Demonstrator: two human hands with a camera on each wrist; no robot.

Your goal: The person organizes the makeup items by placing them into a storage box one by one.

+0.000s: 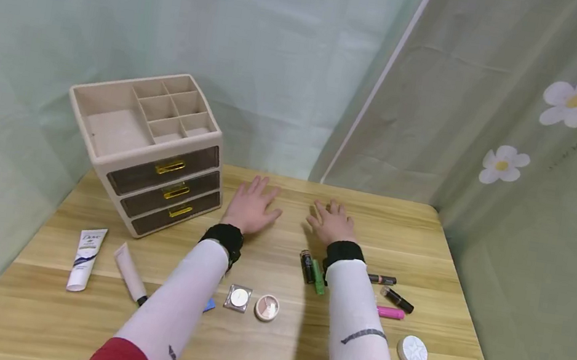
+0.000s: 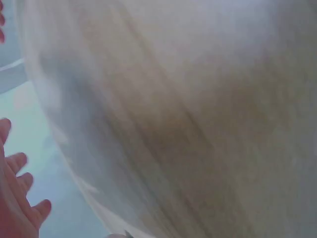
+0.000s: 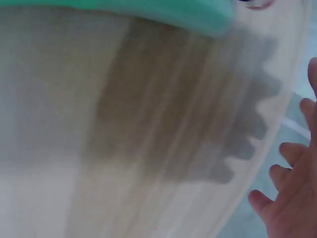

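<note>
My left hand (image 1: 253, 207), fingers spread, is over the back of the wooden table, just right of the beige drawer organizer (image 1: 158, 154). My right hand (image 1: 333, 224), palm down with its fingers spread, is a short way to the right. Both hold nothing. Nearest the right wrist lie a black tube (image 1: 307, 267) and a green tube (image 1: 318, 276); in the right wrist view the green tube (image 3: 148, 10) crosses the top, and the hand's shadow falls on the wood. In the left wrist view, the spread fingers (image 2: 18, 162) show at the left edge.
At left lie a white Dove tube (image 1: 86, 259) and a pale pink tube (image 1: 130, 273). A square compact (image 1: 238, 298) and a round palette (image 1: 267, 308) sit between the forearms. Right of them are dark sticks (image 1: 397, 299), a pink tube (image 1: 390, 313) and a round star-lidded container (image 1: 413, 351). Curtains hang behind.
</note>
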